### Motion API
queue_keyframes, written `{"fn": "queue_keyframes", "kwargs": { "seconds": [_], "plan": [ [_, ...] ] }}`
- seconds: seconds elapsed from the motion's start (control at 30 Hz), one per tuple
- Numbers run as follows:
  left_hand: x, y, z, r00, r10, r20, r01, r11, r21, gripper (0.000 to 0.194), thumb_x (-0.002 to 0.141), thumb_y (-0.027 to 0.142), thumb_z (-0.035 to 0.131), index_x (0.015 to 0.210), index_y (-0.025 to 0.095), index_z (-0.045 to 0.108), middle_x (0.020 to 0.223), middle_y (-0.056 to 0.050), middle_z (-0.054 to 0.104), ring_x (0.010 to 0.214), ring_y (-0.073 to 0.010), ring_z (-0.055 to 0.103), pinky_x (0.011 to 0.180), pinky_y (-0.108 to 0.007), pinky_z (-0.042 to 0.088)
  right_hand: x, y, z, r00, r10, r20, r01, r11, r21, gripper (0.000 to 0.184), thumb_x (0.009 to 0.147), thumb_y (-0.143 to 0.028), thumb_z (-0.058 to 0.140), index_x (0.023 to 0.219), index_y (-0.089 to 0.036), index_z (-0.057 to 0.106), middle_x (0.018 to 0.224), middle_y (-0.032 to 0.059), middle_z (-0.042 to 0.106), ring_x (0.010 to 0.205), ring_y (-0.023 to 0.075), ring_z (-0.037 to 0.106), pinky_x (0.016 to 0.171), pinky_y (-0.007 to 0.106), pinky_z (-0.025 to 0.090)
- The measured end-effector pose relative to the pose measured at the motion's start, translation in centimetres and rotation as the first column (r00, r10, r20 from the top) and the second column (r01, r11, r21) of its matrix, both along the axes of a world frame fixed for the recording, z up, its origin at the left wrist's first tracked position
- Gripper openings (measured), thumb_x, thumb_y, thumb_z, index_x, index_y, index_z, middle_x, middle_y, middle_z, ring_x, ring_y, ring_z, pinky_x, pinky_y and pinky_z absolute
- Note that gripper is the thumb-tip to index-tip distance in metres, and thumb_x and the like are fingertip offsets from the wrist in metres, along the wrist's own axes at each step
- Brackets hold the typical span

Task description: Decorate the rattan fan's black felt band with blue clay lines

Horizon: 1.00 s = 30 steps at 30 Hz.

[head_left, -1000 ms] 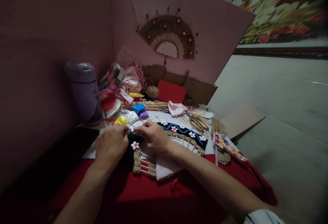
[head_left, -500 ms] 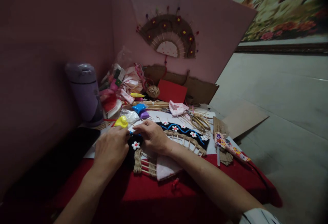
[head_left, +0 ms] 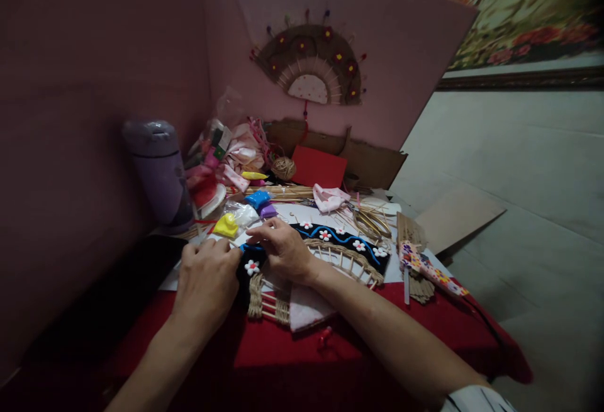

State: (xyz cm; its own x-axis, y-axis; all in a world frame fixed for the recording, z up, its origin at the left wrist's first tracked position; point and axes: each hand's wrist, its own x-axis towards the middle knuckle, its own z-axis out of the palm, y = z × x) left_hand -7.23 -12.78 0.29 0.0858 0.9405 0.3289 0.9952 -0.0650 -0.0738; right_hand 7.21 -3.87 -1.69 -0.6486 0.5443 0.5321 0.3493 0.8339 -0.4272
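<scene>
A handmade fan (head_left: 340,247) lies on white paper, its black band decorated with white clay flowers (head_left: 325,235) and a wavy blue clay strip (head_left: 306,231). Woven twine and thin sticks form its lower part, with a pale patch (head_left: 306,307) at the base. My left hand (head_left: 207,283) is closed at the fan's left end, where a bit of pale stick shows by its fingers; its grip is hidden. My right hand (head_left: 285,251) rests over the black band, thumb and fingers pinched together beside a blue strip end; anything between them is hidden.
Yellow clay (head_left: 226,226), blue clay (head_left: 257,199) and purple clay (head_left: 268,211) packs lie behind my hands. A purple tumbler (head_left: 160,179) stands left. Scissors (head_left: 370,222) and a flower-patterned glue gun (head_left: 429,268) lie right, on the red tablecloth side. Another fan (head_left: 309,60) hangs behind.
The view has shifted slightly. My left hand has turned a little, its knuckles now more upward at the fan's left end. My right hand stays almost in place.
</scene>
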Motion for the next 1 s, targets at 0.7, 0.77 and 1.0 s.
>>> {"fn": "queue_keyframes", "kwargs": {
  "seconds": [0.7,0.77,1.0],
  "plan": [
    [0.21,-0.42,-0.54,0.998,-0.060,-0.023,0.060,0.998,-0.003,0.033,0.078,0.007,0.040,0.084,0.022,0.068,0.084,-0.007,0.065,0.086,-0.0291,0.053,0.070,-0.041,0.030,-0.02,0.28,0.00,0.990,0.050,0.134,-0.056,0.997,0.047,0.042,0.068,-0.015,0.065,0.110,-0.019,0.060,0.099,0.0037,0.067,0.097,0.0212,0.051,0.084,0.033,0.043],
    [0.29,-0.45,-0.52,0.997,-0.066,-0.032,0.066,0.998,-0.002,0.033,0.078,0.007,0.040,0.085,0.022,0.069,0.085,-0.008,0.065,0.087,-0.0293,0.053,0.070,-0.041,0.030,-0.04,0.34,-0.07,0.990,0.042,0.136,-0.049,0.998,0.045,0.042,0.069,-0.016,0.065,0.111,-0.019,0.059,0.099,0.0042,0.067,0.098,0.0213,0.050,0.085,0.034,0.042],
    [0.40,-0.64,-0.40,0.996,-0.079,-0.037,0.079,0.997,-0.014,0.035,0.077,0.006,0.040,0.088,0.020,0.070,0.085,-0.009,0.065,0.088,-0.0297,0.053,0.071,-0.041,0.033,-0.10,0.27,-0.19,0.984,0.046,0.170,-0.055,0.997,0.051,0.042,0.070,-0.019,0.064,0.112,-0.022,0.058,0.102,0.0048,0.062,0.101,0.0211,0.051,0.085,0.033,0.042]
  ]
}}
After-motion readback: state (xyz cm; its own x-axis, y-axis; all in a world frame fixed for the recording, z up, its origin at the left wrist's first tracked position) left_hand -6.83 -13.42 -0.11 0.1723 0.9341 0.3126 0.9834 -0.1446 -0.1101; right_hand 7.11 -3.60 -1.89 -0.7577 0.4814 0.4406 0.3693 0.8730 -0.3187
